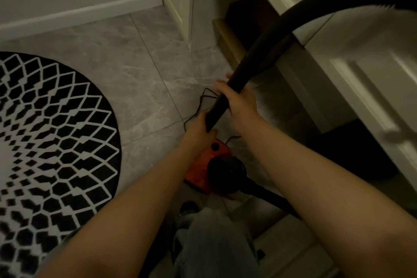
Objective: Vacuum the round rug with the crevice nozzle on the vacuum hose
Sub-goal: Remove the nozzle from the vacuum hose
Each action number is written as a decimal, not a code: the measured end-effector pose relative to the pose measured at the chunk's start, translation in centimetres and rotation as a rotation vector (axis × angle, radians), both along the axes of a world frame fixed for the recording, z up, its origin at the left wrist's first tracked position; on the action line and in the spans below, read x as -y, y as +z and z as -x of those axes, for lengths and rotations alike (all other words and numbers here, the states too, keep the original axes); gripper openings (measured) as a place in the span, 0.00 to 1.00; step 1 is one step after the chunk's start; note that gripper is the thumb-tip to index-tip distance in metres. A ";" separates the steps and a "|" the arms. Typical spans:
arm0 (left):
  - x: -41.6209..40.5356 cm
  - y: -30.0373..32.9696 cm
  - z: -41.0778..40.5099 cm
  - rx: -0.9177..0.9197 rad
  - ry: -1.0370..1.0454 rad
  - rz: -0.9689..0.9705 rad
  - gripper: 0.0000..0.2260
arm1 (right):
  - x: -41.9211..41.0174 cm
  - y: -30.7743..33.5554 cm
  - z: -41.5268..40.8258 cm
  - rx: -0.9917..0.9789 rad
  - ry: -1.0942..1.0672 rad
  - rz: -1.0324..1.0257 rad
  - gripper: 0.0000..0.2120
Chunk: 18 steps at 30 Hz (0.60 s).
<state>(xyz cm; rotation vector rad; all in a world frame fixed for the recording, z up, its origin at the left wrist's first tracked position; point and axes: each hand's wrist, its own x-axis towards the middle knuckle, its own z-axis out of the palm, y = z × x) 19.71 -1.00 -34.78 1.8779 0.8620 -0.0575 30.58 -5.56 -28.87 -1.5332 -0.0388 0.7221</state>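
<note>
The round rug (52,142), black with a white diamond pattern, lies on the floor at the left. A black vacuum hose (293,22) arcs down from the upper right to the middle of the view. My right hand (239,101) grips the hose's rigid end. My left hand (200,128) holds the black crevice nozzle (216,111) at the hose's tip. The nozzle hangs above the floor tiles, well right of the rug. The orange and black vacuum body (209,169) sits on the floor just below my hands.
A thin black power cord (200,106) lies looped on the grey marble tiles (140,79). White cabinet doors (361,74) stand at the right, and a white door frame (180,2) rises at the top centre. My grey trouser leg (214,244) is at the bottom.
</note>
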 end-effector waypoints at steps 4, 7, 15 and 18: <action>-0.5 0.6 -0.1 0.029 0.009 0.010 0.26 | -0.6 0.6 0.0 0.032 0.064 0.001 0.20; -0.7 1.2 0.1 0.082 0.047 0.014 0.27 | -0.8 1.0 0.2 0.056 0.065 -0.011 0.19; -1.2 2.2 -0.1 0.135 0.096 0.058 0.28 | -1.0 1.0 1.1 0.078 0.099 -0.018 0.20; -1.3 2.3 0.1 0.153 0.105 0.075 0.28 | -1.0 1.0 1.4 0.087 0.092 -0.019 0.23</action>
